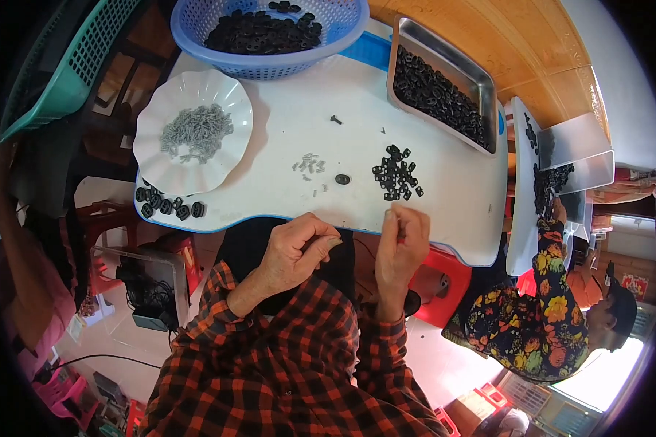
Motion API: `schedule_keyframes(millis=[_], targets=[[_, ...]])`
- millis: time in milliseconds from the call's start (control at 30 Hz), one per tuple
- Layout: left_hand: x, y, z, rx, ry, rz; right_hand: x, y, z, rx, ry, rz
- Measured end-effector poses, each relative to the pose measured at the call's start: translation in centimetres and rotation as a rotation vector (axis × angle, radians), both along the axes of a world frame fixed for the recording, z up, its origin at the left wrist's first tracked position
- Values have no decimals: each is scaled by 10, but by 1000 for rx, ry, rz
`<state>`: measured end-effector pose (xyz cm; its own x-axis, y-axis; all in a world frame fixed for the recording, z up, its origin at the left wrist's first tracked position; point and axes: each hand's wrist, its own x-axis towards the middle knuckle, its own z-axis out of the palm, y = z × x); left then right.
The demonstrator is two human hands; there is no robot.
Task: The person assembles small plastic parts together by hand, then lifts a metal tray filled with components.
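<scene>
My left hand (299,251) is closed in front of the table's near edge, its thumb and forefinger pressed together. Whatever it may hold is hidden. Also closed is my right hand (402,244), the thumb against the fingers; anything between them is too small to make out. Just beyond my right hand lies a loose pile of small black plastic parts with holes (396,173). One black oval piece (342,179) rests alone between that pile and a scatter of small grey pieces, perhaps springs (310,164).
The white table (270,197) carries a scalloped white plate (149,124) of grey pieces, a blue basket (270,71) and a metal tray (468,58) of black parts. Black pieces (165,206) gather at the near left corner. A person in a flowered top (532,313) works at the right.
</scene>
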<state>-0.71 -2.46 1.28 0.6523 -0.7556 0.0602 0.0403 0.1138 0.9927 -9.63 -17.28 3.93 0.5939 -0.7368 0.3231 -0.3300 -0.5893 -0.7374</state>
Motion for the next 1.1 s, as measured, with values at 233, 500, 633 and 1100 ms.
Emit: schedule_keyframes(millis=[233,500,633,1100], targets=[[-3,-4,-5,-8,18,56,4,-20,-10,-460,192,46],[-4,-4,-9,23,12,14,-10,-21,-16,-236,65,-58],[-4,-5,-9,16,11,21,-9,-17,-14,-241,82,-20],[-3,-4,-9,-13,-22,56,-1,-15,-7,-243,248,22]])
